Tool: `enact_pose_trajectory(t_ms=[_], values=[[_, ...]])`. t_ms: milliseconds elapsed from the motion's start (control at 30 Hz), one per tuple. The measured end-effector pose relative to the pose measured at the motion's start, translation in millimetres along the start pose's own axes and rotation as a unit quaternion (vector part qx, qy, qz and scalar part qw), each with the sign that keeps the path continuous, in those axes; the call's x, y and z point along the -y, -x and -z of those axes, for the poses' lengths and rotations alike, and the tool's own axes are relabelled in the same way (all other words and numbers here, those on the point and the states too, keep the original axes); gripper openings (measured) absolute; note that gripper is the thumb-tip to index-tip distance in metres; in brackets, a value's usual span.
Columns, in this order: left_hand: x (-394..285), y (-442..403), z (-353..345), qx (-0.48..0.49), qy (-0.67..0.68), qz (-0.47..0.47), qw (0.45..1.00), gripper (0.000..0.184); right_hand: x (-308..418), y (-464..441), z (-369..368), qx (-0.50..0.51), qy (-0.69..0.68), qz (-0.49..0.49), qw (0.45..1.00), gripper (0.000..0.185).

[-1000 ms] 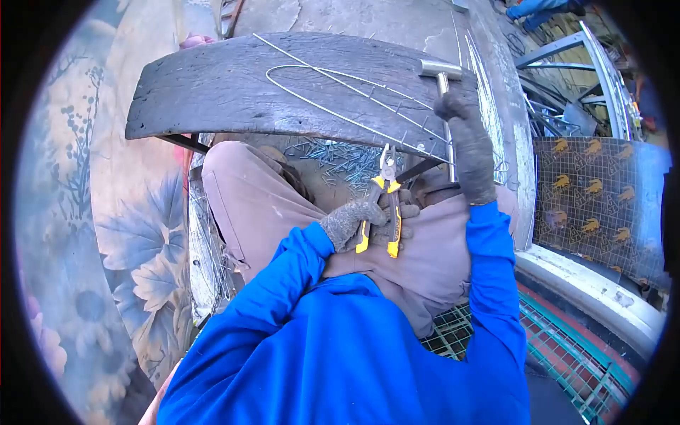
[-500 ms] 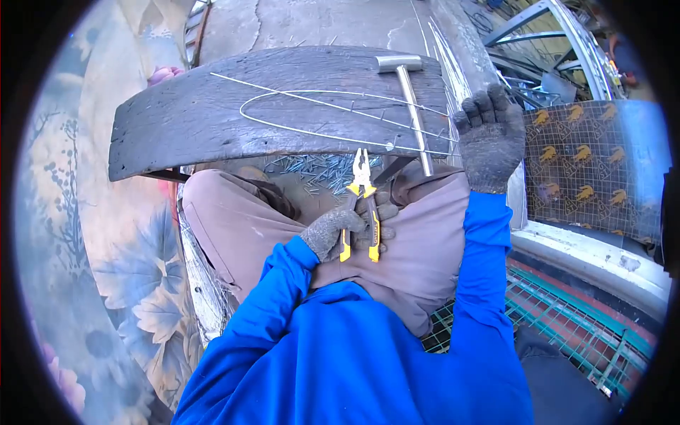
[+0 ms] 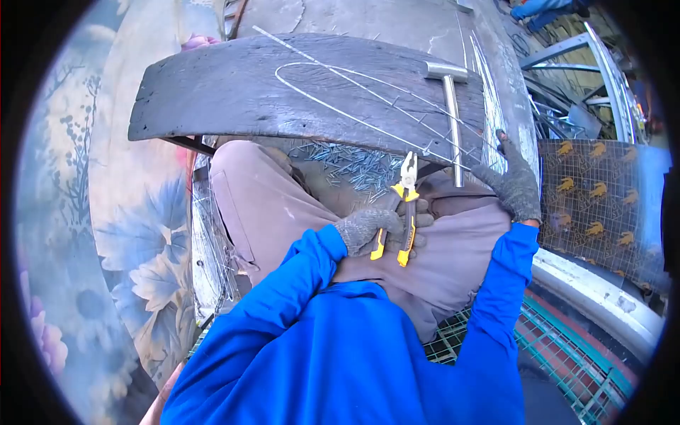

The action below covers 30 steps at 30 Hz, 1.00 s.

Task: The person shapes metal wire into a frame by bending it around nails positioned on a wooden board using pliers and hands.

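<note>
- Mind the bench first: the bent wire lies across it, so a low sweep of the arm could drag it askew.
- Your left hand is wrapped round the pliers, fingers showing behind the handles; a firm but relaxed hold should suit. Its forearm slants inward across your body.
- The pliers sit over your lap, nose pointing away towards the bench's near edge, handles a little apart. Mind that nose near the wire.
- Allow room for the hammer; its handle juts past the near edge and could be knocked.
- Around the rods, off the bench's right end, loose fingers should snag less.
- Your right hand is partly spread, fingers forward, thumb towards the hammer's handle, arm out wide. You have nothing visible in it; I cannot tell whether it touches the rods.
</note>
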<state>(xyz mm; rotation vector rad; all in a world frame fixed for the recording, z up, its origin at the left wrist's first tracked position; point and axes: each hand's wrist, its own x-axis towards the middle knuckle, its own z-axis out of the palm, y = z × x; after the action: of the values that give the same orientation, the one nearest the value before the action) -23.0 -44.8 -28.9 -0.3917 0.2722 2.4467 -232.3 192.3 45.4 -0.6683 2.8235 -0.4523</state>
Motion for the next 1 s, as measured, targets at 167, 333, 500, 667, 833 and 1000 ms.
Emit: enact_pose_trajectory(t_ms=[167,333,500,667,833,1000], values=[[0,-2,-7,-0.007,-0.022,-0.012,1.000,0.078,28,-6,9,0.065,0.095,-0.059,0.992,0.090],[-2,4,1,0.029,0.016,-0.019,0.999,0.075,37,-10,2,0.127,0.003,-0.068,0.990,0.086],[-26,34,4,-0.080,-0.131,-0.087,0.984,0.072,39,-12,-6,0.041,0.009,-0.041,0.998,0.079],[-44,68,5,-0.071,-0.104,-0.078,0.989,0.082,57,-17,-6,-0.010,0.014,-0.017,1.000,0.054],[-47,66,-6,0.060,0.023,-0.009,0.998,0.082,65,-17,-11,-0.014,-0.048,0.006,0.999,0.062],[-43,59,-4,0.065,0.029,-0.036,0.997,0.084,63,-15,-21,-0.042,-0.101,0.015,0.994,0.064]])
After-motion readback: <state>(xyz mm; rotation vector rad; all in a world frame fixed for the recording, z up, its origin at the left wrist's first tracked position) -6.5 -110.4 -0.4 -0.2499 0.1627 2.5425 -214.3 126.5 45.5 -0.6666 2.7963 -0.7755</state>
